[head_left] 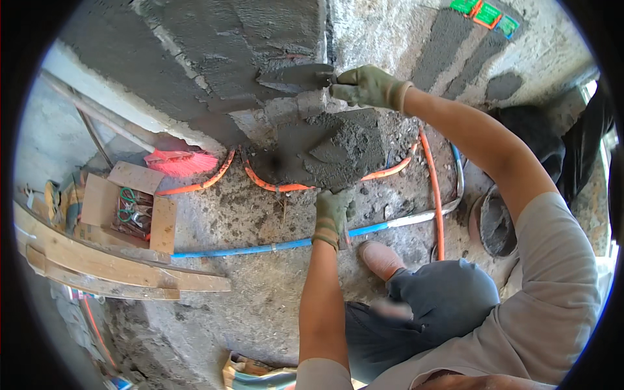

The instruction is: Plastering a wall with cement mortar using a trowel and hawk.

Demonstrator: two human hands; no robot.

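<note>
My right hand [370, 88], in a green work glove, is closed round the handle of a trowel [292, 77]. The trowel's dark blade lies against the wet grey mortar on the wall [214, 45]. Lower down, my left hand [333, 211], gloved alike, grips the near edge of a flat mortar board [296, 146]. A thick heap of wet mortar [357, 149] covers much of that board, most of it on the right. How the left fingers wrap under the board is hidden.
Orange conduit [437, 195] and a blue pipe [260, 249] run across the rough floor. To the left are an open cardboard box [162, 221] of tools, a pink broom [179, 162] and wooden planks [123, 266]. A mortar-smeared bucket [497, 224] stands right. Green electrical boxes [486, 14] sit in the wall.
</note>
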